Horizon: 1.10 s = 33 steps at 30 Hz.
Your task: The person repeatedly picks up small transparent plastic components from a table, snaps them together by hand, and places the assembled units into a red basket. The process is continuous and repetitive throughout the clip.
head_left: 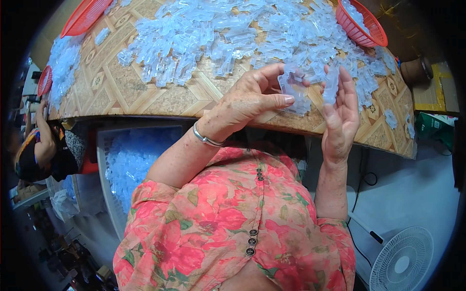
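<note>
Passable at left, over the parquet-patterned tabletop (133,99) between the left hand (252,94) and the left-edge heap (63,65) of translucent plastic pieces. Blocked farther out by the broad central heap (223,39), and at the upper corners by the left red basket (86,17) and right red basket (361,31). Only narrowly passable between the left hand's clip-like piece (290,87) and the right hand (343,116). Obstructed below the table's near edge, at left, by the white crate (103,165).

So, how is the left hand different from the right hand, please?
The left hand has a silver bangle at its wrist; the right hand has none. The left hand points rightward; the right hand points toward the picture's top. Both hold translucent pieces.
</note>
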Motion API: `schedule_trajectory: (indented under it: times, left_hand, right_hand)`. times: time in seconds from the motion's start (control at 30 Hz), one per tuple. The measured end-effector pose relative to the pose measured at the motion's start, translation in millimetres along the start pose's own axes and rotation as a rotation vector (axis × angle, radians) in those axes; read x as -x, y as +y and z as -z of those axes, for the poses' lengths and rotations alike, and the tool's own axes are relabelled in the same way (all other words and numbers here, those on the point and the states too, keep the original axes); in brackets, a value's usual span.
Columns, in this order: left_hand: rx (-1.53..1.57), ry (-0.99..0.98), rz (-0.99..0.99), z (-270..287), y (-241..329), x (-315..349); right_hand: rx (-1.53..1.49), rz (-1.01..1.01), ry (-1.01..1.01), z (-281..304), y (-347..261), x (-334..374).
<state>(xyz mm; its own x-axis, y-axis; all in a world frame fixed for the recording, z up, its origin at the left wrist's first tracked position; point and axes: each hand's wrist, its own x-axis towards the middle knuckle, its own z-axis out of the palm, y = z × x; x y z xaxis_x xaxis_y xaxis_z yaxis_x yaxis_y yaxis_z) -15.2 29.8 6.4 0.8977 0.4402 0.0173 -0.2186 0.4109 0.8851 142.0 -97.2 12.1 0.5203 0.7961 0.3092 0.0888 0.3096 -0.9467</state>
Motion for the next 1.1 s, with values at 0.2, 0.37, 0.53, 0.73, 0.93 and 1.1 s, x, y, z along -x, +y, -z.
schedule_trajectory:
  times: [0.2,0.37,0.53,0.73,0.93,1.1]
  left_hand:
    - [0.154,0.103,-0.159,-9.2,-3.4,-6.6]
    - [0.051,0.174,-0.124,-17.0,-2.4,-2.0]
    - [0.476,0.101,-0.066,-12.2,-7.7,2.4]
    - [0.388,0.131,-0.052,-12.8,-13.3,2.2]
    - [0.425,0.057,-0.023,-17.1,-8.1,3.7]
    - [0.539,0.099,-0.014,-18.7,-12.8,2.7]
  right_hand:
    - [0.195,0.089,-0.031,-13.1,12.4,15.5]
    - [0.372,0.119,-0.01,-8.7,17.3,12.5]
    - [0.344,0.112,0.002,-10.0,21.9,11.2]
    - [0.491,0.178,-0.026,-10.2,24.6,11.0]
    - [0.555,0.109,-0.041,-10.9,15.6,9.9]
    - [0.27,0.039,-0.02,-8.0,26.9,7.1]
